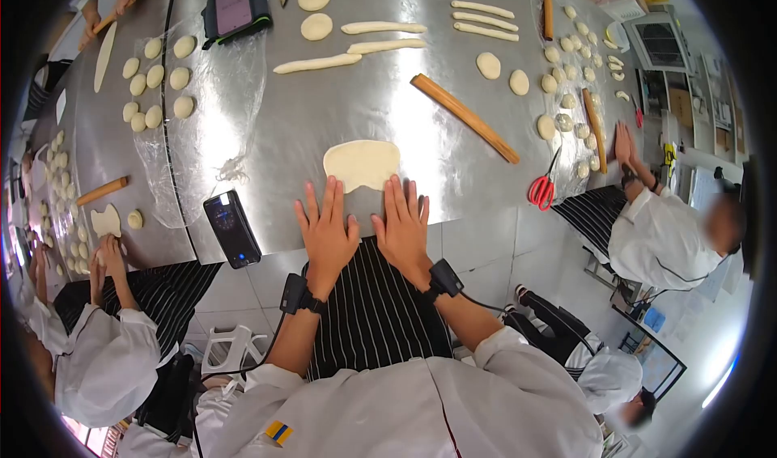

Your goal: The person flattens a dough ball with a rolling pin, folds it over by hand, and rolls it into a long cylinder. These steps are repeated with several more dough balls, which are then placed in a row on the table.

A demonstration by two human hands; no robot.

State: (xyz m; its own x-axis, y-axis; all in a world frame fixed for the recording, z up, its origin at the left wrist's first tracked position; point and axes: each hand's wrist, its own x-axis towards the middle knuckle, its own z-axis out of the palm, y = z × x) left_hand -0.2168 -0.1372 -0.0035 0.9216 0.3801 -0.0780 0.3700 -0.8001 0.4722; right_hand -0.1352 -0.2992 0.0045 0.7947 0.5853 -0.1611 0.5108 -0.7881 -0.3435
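Note:
A flat, rolled-out sheet of dough [362,163] lies on the metal table in front of me, its near edge dipping inward at the middle. My left hand [328,223] rests at its lower left, fingertips touching the near edge. At the lower right, my right hand [402,222] touches the same edge with its fingertips. Both hands lie flat with fingers stretched out. Beyond the sheet, to the right, a wooden rolling pin [465,118] lies at a slant. Dough strips [384,28] and flattened dough rounds [316,27] sit farther back.
A black phone [232,228] lies left of my hands, and another phone in a case [235,6] lies farther back. Red-handled scissors [542,189] are at the right edge. Dough balls [180,78] sit on plastic film. Co-workers stand on both sides, one with a hand [624,144] on the table.

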